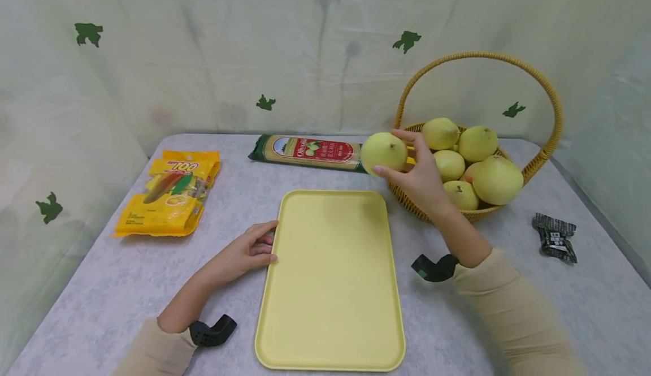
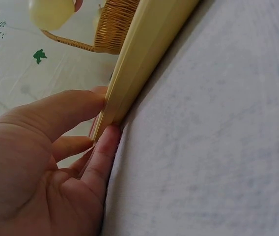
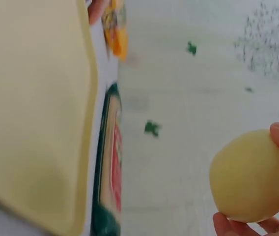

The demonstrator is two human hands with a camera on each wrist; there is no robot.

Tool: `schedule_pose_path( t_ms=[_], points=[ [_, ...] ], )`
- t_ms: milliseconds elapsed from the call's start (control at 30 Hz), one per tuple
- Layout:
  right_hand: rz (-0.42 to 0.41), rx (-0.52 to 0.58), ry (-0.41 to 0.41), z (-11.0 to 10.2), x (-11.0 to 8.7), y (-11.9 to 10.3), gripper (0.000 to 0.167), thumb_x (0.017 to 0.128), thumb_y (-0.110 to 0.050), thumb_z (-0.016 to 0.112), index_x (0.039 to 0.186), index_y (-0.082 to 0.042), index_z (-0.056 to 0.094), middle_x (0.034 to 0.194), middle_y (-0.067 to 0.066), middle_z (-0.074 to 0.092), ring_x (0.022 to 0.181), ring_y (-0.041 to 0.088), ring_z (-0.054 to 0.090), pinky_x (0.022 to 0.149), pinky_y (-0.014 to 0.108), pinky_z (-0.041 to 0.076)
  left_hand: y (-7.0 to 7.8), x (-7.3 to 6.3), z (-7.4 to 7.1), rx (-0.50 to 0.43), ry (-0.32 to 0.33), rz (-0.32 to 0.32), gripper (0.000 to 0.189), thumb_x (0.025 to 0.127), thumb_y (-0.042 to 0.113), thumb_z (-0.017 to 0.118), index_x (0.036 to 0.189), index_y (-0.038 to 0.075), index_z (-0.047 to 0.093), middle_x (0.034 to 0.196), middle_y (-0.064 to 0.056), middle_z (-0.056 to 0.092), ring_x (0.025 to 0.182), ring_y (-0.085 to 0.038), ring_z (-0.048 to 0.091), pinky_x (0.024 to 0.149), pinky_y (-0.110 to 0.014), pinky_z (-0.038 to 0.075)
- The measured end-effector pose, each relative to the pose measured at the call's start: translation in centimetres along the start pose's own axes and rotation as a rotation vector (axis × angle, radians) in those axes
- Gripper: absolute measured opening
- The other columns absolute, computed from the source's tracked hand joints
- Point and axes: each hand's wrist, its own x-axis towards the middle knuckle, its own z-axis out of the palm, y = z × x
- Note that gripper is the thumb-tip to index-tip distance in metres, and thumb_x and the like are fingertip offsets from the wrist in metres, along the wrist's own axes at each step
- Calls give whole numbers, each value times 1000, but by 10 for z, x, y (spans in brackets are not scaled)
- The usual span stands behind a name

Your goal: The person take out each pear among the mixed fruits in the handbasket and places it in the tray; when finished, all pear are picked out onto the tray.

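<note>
My right hand [image 1: 419, 175] holds a round yellow-green pear [image 1: 383, 154], thumb and fingertips set around its sides. It is raised beside the left rim of a wicker basket [image 1: 414, 203] in which several more pears [image 1: 497, 180] lie. In the right wrist view the pear [image 3: 252, 176] stands apart from everything but the fingers. A pale yellow rectangular tray [image 1: 330, 280] lies on the table. At its left edge my left hand [image 1: 244, 254] pinches the rim; the left wrist view shows the thumb [image 2: 75, 110] against the rim and a finger low beside the table.
A green-ended pasta packet [image 1: 315, 152] lies behind the tray. To the left sits a yellow candy bag [image 1: 170, 195]. Small black wrapped packets [image 1: 555, 239] rest at the right. The basket's tall arched handle [image 1: 478, 55] rises above the fruit. A pale curtain hangs behind.
</note>
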Motion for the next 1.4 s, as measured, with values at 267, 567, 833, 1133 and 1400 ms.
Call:
schedule_pose_path(
  t_ms=[267,567,833,1133,1400],
  points=[
    [106,36,-186,62,-7,22,65,71,-22,77,126,-14,44,118,7,45,94,26,49,68,36,48,-2,1,0,-11,-4,21,74,82,20,67,142,8,25,122,-14,35,106,-26,43,85,-23,41],
    [318,30,-292,98,-11,46,62,73,-24,76,125,-17,44,120,7,45,102,23,46,83,37,41,-1,1,0,-15,-9,28,74,82,21,67,141,7,25,120,-14,36,105,-26,43,85,-22,41],
    [318,39,-345,109,-5,52,66,76,-27,73,133,-18,40,127,5,43,102,21,47,85,36,40,-1,0,-1,-12,-3,21,73,82,21,67,141,8,26,119,-14,36,105,-26,43,84,-22,41],
    [90,-98,-383,78,-13,30,63,84,-38,62,137,-19,34,139,3,32,123,27,33,96,45,31,0,0,0,-13,-5,5,73,82,22,67,141,9,26,119,-14,36,105,-26,44,84,-23,42],
    [-334,-261,-135,14,-24,1,47,81,-14,68,124,-3,48,123,8,48,116,23,41,96,39,33,1,-1,0,-25,-10,2,73,83,20,66,142,8,25,120,-14,36,105,-26,44,84,-23,42]
  ],
)
